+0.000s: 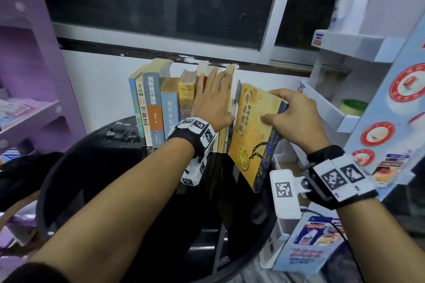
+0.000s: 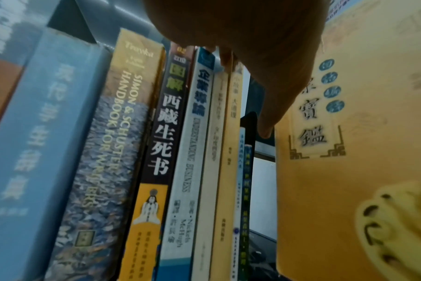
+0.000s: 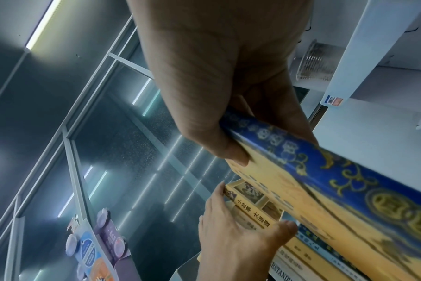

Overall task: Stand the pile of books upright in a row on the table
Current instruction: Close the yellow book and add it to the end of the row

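A black round table [image 1: 96,190] carries a row of books [image 1: 158,108] standing upright against the far wall. The left wrist view alone lets spines be read: "SIMON & SCHUSTER HANDBOOK FOR WRITERS" [image 2: 113,136], "西藏生死书" [image 2: 163,133], "UNDERSTANDING BUSINESS" [image 2: 192,152]. At the row's right end a yellow book [image 1: 255,131] with a blue spine leans left, tilted, its near lower corner above the table. The right wrist view shows "小故事 大道理" [image 3: 255,214] on a neighbouring spine. The left hand [image 1: 212,99] lies flat, fingers straight, against the row's right end. The right hand [image 1: 292,117] grips the yellow book's top edge, thumb on its cover.
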`<state>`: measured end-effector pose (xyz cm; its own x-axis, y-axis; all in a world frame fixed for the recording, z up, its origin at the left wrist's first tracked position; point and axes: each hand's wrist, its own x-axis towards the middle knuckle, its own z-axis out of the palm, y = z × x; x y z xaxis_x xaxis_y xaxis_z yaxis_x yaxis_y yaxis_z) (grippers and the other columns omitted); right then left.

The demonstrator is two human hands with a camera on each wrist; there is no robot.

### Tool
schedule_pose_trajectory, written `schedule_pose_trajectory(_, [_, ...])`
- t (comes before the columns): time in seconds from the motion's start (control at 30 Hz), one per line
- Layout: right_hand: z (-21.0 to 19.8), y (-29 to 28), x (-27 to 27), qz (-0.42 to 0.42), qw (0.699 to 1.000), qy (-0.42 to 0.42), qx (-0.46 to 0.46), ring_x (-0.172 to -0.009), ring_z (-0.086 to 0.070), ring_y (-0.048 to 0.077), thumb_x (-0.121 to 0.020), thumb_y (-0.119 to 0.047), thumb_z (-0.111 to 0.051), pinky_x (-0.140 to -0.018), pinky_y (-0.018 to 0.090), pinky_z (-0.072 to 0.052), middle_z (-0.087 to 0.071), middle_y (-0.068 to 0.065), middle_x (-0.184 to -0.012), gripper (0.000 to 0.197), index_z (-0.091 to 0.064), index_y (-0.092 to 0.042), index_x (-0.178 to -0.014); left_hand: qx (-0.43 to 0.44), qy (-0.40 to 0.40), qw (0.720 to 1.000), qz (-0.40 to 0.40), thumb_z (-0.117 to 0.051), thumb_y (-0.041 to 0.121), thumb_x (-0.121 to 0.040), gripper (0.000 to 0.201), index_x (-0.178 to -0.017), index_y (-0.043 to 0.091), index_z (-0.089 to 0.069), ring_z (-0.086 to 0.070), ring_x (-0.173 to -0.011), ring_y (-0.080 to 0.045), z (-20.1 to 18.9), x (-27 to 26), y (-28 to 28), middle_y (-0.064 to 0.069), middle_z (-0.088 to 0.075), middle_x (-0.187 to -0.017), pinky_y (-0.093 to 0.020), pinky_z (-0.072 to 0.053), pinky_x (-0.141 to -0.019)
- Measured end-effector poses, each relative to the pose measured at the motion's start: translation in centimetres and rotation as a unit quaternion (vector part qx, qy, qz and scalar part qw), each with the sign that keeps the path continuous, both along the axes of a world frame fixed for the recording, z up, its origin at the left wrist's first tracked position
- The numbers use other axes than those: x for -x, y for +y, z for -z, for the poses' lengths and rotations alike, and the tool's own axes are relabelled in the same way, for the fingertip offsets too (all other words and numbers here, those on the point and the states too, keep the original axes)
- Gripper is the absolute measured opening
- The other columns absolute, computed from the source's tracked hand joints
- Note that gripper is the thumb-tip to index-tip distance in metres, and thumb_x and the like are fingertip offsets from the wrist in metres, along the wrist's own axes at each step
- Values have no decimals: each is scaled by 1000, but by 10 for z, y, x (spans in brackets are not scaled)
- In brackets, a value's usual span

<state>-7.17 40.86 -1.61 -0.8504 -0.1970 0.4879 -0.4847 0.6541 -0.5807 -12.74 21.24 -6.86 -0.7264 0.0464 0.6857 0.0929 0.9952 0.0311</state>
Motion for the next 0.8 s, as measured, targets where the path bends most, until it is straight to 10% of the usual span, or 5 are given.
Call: schedule_pose_trajectory(0.8, [-5,4,27,32,999,30,-27,-80,-67,18,-76,-10,-72,-72,36,-58,-69,-2,-90,36,-67,-23,-109,-6,41,997,-64,-45,86,-62,125,-150,6,-9,-6,-148,-34,25,25,15,-12,-18,-157,-56,7,-117])
